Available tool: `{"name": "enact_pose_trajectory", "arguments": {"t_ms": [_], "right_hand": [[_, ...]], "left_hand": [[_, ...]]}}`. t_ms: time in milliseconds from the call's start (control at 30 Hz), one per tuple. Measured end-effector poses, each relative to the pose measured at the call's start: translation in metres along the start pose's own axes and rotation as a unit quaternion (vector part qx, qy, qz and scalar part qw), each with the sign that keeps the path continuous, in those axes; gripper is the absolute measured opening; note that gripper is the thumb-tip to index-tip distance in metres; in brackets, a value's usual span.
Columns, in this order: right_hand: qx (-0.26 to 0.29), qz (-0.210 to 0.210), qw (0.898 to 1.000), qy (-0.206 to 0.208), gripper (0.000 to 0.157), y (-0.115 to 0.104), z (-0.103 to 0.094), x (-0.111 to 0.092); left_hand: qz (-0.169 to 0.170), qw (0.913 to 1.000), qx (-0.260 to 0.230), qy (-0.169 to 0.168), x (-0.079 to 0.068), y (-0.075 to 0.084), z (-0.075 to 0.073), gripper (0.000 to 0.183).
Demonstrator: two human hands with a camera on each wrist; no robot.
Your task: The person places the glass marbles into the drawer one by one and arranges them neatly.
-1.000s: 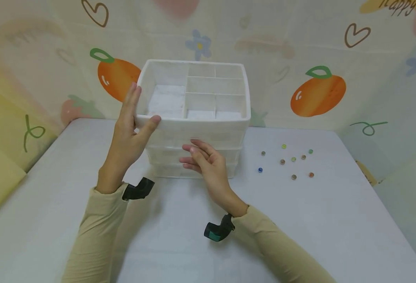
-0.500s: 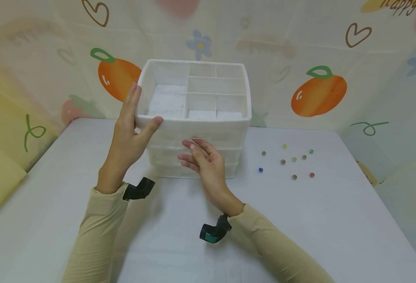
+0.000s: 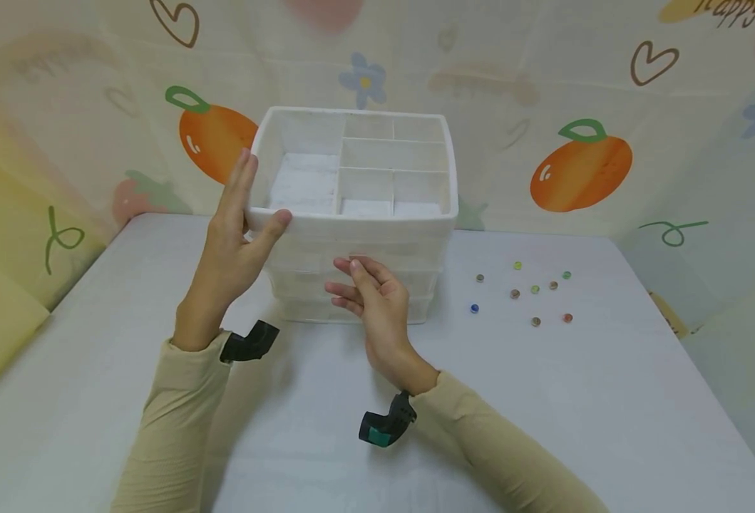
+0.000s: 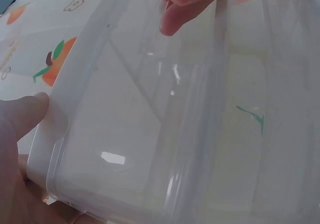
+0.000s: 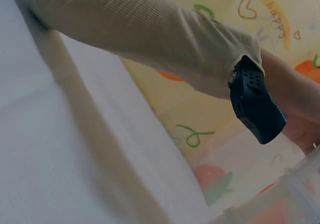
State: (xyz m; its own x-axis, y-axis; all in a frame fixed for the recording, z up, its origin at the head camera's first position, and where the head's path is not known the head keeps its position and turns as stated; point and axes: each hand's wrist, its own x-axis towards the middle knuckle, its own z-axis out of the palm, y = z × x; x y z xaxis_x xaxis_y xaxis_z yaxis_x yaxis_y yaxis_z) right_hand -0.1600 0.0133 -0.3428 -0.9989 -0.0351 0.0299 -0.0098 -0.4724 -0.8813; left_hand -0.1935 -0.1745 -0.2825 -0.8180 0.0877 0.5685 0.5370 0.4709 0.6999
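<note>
A white plastic drawer organizer stands at the back middle of the table, with a divided open tray on top and translucent drawers below. My left hand lies against its upper left corner, thumb on the front rim and straight fingers along the side. In the left wrist view that thumb presses near the edge of the front. At the front of the upper drawer, my right hand pinches the lip between thumb and index finger, the other fingers loosely bent. Its fingertips show at the drawer front in the left wrist view.
Several small glass marbles, blue, green, yellow and brownish, lie scattered right of the organizer. A white cloth covers the table. Behind hangs a printed cloth with oranges and hearts. Each wrist carries a black camera.
The right hand has shifted slightly down and left, and the upper drawer's lip sits a little lower and nearer in view. The left hand stays in place.
</note>
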Motion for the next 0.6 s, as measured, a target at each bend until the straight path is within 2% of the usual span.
{"name": "enact_pose_trajectory", "arguments": {"t_ms": [100, 400, 600], "right_hand": [[0.006, 0.013, 1.000, 0.001, 0.019, -0.001, 0.000, -0.002], [0.008, 0.030, 0.999, -0.007, 0.014, -0.002, -0.003, -0.008], [-0.004, 0.038, 0.999, -0.011, 0.016, -0.002, -0.003, -0.015]], "left_hand": [[0.010, 0.9999, 0.001, -0.013, 0.000, -0.002, -0.003, 0.071], [0.037, 0.9975, -0.046, -0.039, 0.000, -0.004, -0.010, 0.062], [0.034, 0.9956, -0.075, -0.045, -0.001, -0.005, -0.011, 0.061]]}}
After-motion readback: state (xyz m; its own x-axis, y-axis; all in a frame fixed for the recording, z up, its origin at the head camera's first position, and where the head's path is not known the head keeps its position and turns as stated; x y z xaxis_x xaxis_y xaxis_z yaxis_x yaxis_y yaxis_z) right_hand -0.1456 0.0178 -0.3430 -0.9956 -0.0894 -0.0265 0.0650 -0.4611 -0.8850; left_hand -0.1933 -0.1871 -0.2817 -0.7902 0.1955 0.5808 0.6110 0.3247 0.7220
